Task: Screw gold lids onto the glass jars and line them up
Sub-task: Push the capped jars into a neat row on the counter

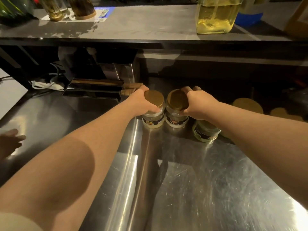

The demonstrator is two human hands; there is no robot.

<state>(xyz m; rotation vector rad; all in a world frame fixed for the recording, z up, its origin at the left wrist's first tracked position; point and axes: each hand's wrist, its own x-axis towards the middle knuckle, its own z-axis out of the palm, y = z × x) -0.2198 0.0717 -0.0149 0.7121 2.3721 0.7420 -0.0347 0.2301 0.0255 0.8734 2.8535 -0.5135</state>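
Observation:
Two glass jars stand side by side on the steel counter [191,180], each capped with a gold lid. My left hand [141,101] grips the left jar [152,120] around its lid [154,98]. My right hand [198,104] grips the lid [176,100] of the right jar [176,120]. A third jar [205,132] stands nearer and to the right, its top hidden under my right forearm. Loose gold lids [248,105] lie in the dim area at the far right.
A raised shelf [141,24] above holds a big jar of yellow liquid [216,15] and glass containers [55,9]. A dark metal rack [93,90] with wooden handles [131,88] sits left of the jars. Another person's hand [10,142] shows at the left edge.

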